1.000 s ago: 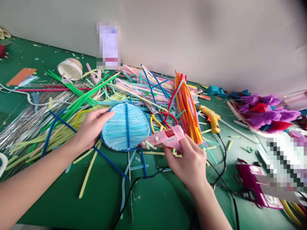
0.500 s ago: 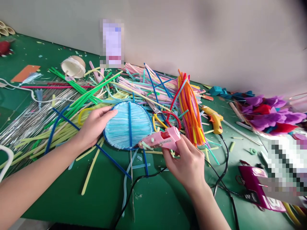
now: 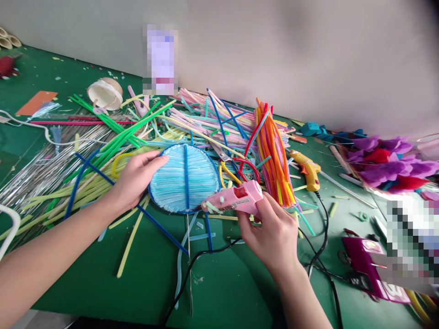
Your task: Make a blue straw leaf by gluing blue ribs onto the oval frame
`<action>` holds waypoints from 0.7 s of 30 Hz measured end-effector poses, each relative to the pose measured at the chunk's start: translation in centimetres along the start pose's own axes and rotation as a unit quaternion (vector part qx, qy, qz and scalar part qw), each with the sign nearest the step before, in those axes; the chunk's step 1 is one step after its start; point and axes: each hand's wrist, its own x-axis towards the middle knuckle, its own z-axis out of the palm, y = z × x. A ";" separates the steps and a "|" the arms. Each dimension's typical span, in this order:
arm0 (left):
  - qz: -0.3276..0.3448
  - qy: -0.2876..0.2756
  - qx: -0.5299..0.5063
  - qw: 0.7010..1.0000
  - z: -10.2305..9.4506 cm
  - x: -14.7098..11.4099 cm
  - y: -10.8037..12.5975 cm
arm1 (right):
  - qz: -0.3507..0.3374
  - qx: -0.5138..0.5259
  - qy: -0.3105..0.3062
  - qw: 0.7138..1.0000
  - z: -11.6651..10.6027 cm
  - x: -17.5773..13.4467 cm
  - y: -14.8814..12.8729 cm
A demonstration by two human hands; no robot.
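My left hand (image 3: 139, 176) grips the left rim of a round light-blue disc (image 3: 171, 178) made of pipe cleaners, thumb on its face. A dark-blue pipe cleaner (image 3: 186, 176) runs down its middle, and thin wires (image 3: 190, 274) hang below its lower edge. In my right hand (image 3: 269, 224) is a pink glue gun (image 3: 240, 197), held by the handle, its nozzle close to the disc's lower right edge. Whether the nozzle touches the rim I cannot tell. Behind the disc lie scissors with red handles (image 3: 245, 168).
Heaps of pipe cleaners spread behind: yellow-green, green (image 3: 126, 128), pink, and an orange bundle (image 3: 272, 155). A yellow glue gun (image 3: 308, 169) lies right, near a magenta power strip (image 3: 361, 260). A black cord (image 3: 206, 252) crosses the green table. Purple petals (image 3: 387, 160) lie far right.
My right hand and the pink glue gun have shifted slightly right, the nozzle moving along the disc's lower edge. My left hand keeps its hold on the disc.
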 end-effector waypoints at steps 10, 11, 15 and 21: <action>0.000 0.006 -0.006 1.000 0.1 0.0 0.0 | 0.011 -0.009 0.006 1.000 -0.4 -0.2 0.7; -0.001 0.005 -0.007 1.000 0.1 0.0 0.0 | 0.012 -0.010 0.006 1.000 -0.4 -0.2 0.7; -0.001 0.008 -0.011 1.000 0.1 0.0 0.0 | 0.021 -0.020 0.004 1.000 -0.5 -0.3 1.0; -0.001 0.001 -0.010 1.000 0.1 0.0 0.0 | 0.030 -0.041 0.008 0.999 -0.9 -0.5 1.7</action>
